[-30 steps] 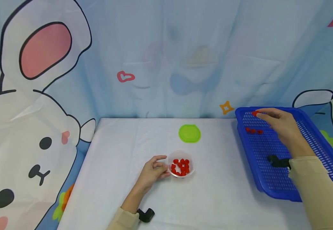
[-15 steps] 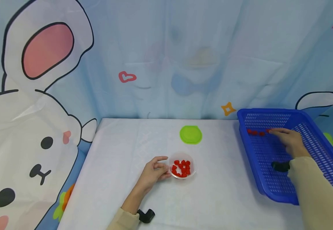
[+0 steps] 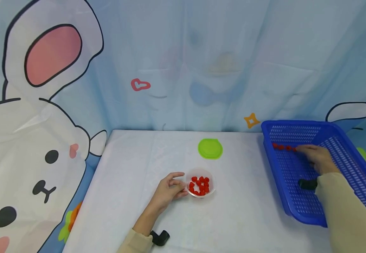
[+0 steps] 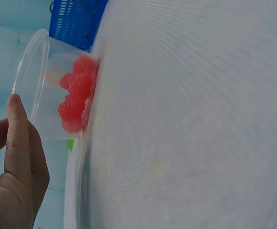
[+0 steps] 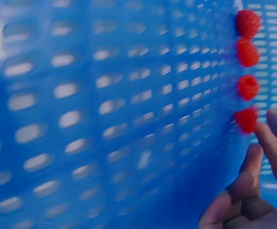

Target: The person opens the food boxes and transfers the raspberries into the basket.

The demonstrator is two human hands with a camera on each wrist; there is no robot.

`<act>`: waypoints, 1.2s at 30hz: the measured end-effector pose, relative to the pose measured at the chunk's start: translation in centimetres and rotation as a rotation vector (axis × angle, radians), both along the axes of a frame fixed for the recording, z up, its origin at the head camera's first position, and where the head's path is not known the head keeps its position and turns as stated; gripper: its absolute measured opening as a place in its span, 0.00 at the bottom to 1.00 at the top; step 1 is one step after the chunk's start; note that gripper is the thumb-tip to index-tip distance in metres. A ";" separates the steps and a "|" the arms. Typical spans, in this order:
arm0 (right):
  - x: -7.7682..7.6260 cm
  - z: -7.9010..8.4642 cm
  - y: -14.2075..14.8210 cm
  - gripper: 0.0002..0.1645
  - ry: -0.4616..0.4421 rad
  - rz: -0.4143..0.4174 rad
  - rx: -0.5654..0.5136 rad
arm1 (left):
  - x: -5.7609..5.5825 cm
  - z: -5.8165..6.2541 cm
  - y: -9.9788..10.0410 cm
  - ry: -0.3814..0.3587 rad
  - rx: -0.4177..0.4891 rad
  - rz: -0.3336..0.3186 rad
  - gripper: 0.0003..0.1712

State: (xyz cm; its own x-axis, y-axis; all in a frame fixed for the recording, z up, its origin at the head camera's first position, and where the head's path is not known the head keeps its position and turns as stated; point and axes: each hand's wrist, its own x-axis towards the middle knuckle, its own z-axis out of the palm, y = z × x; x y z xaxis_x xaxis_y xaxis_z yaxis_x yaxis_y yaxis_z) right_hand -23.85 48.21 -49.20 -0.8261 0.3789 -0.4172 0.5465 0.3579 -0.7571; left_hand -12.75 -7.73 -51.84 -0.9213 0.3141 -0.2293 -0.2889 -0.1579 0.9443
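Blue perforated basket [image 3: 306, 215] at right, right hand [image 3: 317, 158] inside; left hand's [image 3: 167, 189] relaxed fingers touch light-looking clear plastic cup [image 4: 50, 95], lower center. Raspberries [image 5: 248, 88], four rowed in basket, others in cup: probably soft, crushable, pinch sides gently; right fingertips at end one, grip unclear.

Cup [image 4: 55, 57]: clear plastic, smooth, glossy. Berries [image 5: 248, 88]: rough, pebbled. Basket [image 3: 306, 207]: glossy plastic. Lid [image 3: 210, 149]: smooth plastic. Table cover [image 3: 249, 203]: matt cloth. Backdrop [image 3: 170, 42]: creased cloth, faint sheen. Sleeves [image 3: 347, 211]: matt cloth.
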 end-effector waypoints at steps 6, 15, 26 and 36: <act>0.5 3.3 -3.1 0.42 0.092 0.127 0.120 | 0.0 0.2 0.0 0.003 0.000 -0.004 0.26; 3.3 10.1 -11.4 0.40 0.202 0.484 0.264 | 0.1 0.1 0.2 0.003 -0.003 -0.002 0.26; 6.0 10.0 -21.3 0.16 0.406 0.738 0.230 | 0.1 0.1 0.1 0.008 0.001 0.003 0.26; 6.1 3.8 -27.8 0.08 0.480 0.868 0.025 | 0.1 0.2 0.2 0.007 0.001 0.003 0.26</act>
State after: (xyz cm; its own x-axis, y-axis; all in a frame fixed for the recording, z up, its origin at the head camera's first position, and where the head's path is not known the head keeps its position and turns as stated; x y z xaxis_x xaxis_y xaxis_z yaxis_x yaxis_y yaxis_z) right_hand -17.70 20.41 -45.40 -0.9004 -0.4337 0.0341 -0.2755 0.5078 -0.8162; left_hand -12.61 -7.52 -51.69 -0.9238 0.3117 -0.2224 -0.2817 -0.1598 0.9461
